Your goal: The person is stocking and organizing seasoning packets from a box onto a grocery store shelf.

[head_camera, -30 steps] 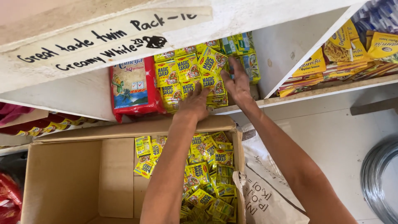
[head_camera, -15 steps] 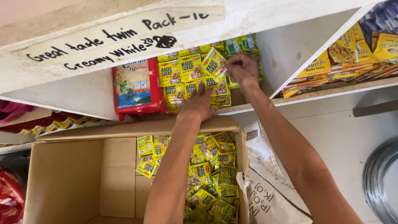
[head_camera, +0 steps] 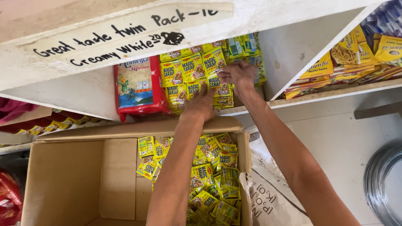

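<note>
White wooden shelving (head_camera: 289,98) fills the upper half of my view, with a hand-lettered paper strip (head_camera: 125,35) fixed along its front edge. Inside the middle compartment I see upright rows of small yellow seasoning sachets (head_camera: 186,73), and just left of them, touching the rows, a red packet (head_camera: 136,86) with a pale picture panel. My left hand (head_camera: 200,104) lies flat against the lower row of sachets, fingers spread and pressing on them rather than closing around anything. My right hand (head_camera: 239,75) is higher and to the right, fingers curled over the top corner of the stack; I cannot tell whether it actually pinches a sachet or only pushes on it. Below the shelf stands an open cardboard box (head_camera: 67,180), its right side heaped with loose sachets of the same kind (head_camera: 213,175), while its left part shows bare cardboard. Beside the box on the right leans a pale printed sack (head_camera: 272,196). Further right, another compartment holds yellow and orange sauce packets (head_camera: 356,54).
</note>
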